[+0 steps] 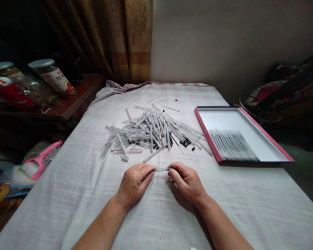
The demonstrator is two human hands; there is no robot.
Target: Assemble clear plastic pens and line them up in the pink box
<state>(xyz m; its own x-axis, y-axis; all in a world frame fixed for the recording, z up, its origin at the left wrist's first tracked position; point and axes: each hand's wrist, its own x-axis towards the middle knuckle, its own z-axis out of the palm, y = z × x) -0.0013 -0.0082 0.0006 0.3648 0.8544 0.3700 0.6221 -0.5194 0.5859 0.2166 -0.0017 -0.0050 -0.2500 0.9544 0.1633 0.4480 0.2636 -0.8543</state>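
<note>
My left hand [137, 180] and my right hand [185, 181] are both closed on one clear pen [161, 169], held level between them just above the white cloth. The left fingers pinch one end. At the other end, where a dark part shows, the right thumb and fingers grip. Beyond the hands lies a loose heap of pen parts [151, 128]: clear barrels, thin dark refills and small black caps [185, 142]. To the right, a shallow pink-edged box [268, 142] holds a row of pens [232, 146] laid side by side.
A white cloth [94, 208] covers the table. A small red piece [176, 100] lies behind the heap. Jars [56, 77] stand on a wooden side table [75, 104] at the left. Pink-handled scissors [41, 159] lie beyond the left edge. Behind are a curtain [138, 38] and a wall.
</note>
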